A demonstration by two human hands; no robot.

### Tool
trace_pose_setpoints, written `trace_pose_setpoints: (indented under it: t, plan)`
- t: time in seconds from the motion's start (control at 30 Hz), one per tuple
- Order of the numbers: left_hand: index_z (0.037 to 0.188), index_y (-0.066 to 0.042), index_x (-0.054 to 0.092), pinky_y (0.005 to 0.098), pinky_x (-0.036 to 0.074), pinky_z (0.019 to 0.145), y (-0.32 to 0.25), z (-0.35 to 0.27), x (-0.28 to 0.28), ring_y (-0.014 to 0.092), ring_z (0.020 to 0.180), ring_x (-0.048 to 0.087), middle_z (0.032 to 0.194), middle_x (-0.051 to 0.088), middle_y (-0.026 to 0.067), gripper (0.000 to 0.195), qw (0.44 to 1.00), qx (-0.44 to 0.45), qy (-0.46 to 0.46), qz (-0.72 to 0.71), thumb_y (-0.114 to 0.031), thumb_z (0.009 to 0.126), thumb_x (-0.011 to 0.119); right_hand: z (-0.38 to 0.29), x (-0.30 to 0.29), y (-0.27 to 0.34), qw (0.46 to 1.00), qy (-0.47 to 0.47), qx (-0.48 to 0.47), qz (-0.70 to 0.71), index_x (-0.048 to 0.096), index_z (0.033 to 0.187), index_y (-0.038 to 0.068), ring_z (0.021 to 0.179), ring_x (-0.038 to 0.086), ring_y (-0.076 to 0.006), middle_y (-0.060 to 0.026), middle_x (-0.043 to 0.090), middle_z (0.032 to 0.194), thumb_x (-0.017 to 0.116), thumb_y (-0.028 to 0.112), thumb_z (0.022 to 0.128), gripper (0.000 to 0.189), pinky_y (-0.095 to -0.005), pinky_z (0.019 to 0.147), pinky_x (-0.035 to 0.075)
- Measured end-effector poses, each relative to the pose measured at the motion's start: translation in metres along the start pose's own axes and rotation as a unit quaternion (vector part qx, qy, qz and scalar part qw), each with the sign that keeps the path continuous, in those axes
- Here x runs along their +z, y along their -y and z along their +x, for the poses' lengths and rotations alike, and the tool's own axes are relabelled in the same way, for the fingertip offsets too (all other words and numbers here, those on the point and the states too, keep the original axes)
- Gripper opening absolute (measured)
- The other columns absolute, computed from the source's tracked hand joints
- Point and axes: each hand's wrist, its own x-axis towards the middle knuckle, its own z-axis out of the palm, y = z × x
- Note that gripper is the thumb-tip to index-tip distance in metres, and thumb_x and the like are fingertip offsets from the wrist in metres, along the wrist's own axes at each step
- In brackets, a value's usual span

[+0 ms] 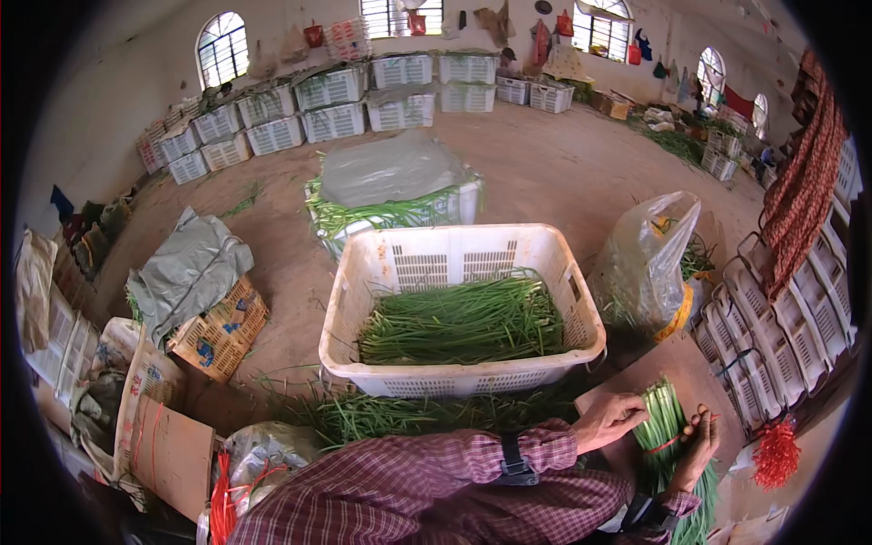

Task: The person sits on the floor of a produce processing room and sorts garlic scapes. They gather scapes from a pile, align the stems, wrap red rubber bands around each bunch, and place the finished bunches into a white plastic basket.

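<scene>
A bundle of long green stalks (664, 409), like garlic chives, lies on a brown board (681, 361) at my right side. A red tie (662, 445) passes around its middle. My left hand (610, 422) is at the bundle's left side, thumb and fingertips drawn together at the pale stalk ends; whether they pinch anything is unclear. My right hand (698, 446) lies along the right side, fingers curled, with a red tie end showing at the fingertips. Before me stands a white plastic crate (463, 371) with loose green stalks (463, 317) inside.
Behind the crate stands another crate (470, 204) of stalks under grey plastic sheeting. A clear plastic bag (647, 259) and stacked white crates (776, 320) are at right. Red ties (223, 504) hang at lower left. Fallen stalks (381, 415) litter the floor. Filled crates (334, 119) line the far wall.
</scene>
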Motion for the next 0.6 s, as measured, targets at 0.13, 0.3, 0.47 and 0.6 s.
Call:
trace_pose_setpoints:
  t: [0.13,0.3,0.47,0.6]
  plan:
    - [0.102,-0.003,0.061,0.0262,0.051,0.067,0.017,-0.04,-0.024,0.016,0.077,0.064,0.088,0.066,0.0068,0.058,0.833,-0.256,0.195,-0.45,-0.055,0.097,0.038,0.006,0.005,0.038,0.994,0.049,-0.094,0.008,0.056,0.121,-0.004,0.065,0.037,-0.0043,0.0018,0.046,0.085,0.047,0.007,0.098,0.027,-0.0171,0.058,0.033]
    - [0.122,0.001,0.05,0.0393,0.054,0.083,-0.013,-0.042,-0.01,0.031,0.104,0.063,0.114,0.063,0.0199,0.076,0.658,-0.218,0.305,-0.654,-0.066,0.093,0.031,-0.012,0.057,0.098,0.914,0.145,0.016,0.379,0.057,0.105,0.001,0.056,0.036,-0.002,0.0028,0.046,0.076,0.052,0.019,0.098,0.019,-0.0149,0.05,0.029]
    - [0.134,-0.003,0.047,0.0367,0.05,0.091,-0.038,-0.047,-0.046,0.024,0.108,0.061,0.122,0.06,0.0149,0.092,0.773,-0.1,0.173,-0.602,-0.078,0.082,0.037,-0.039,0.073,0.115,0.952,0.262,-0.076,0.139,0.058,0.099,0.003,0.042,0.039,-0.0035,0.0008,0.053,0.068,0.053,0.021,0.097,0.019,-0.0159,0.038,0.028]
    - [0.133,-0.008,0.05,0.0368,0.049,0.094,-0.046,-0.007,-0.09,0.021,0.113,0.058,0.126,0.059,0.0094,0.076,0.782,-0.186,0.017,-0.595,-0.068,0.086,0.048,-0.069,0.077,0.145,0.956,0.276,0.05,0.082,0.059,0.094,0.001,0.045,0.044,-0.0056,0.0006,0.053,0.066,0.051,0.021,0.098,0.022,-0.0177,0.042,0.034]
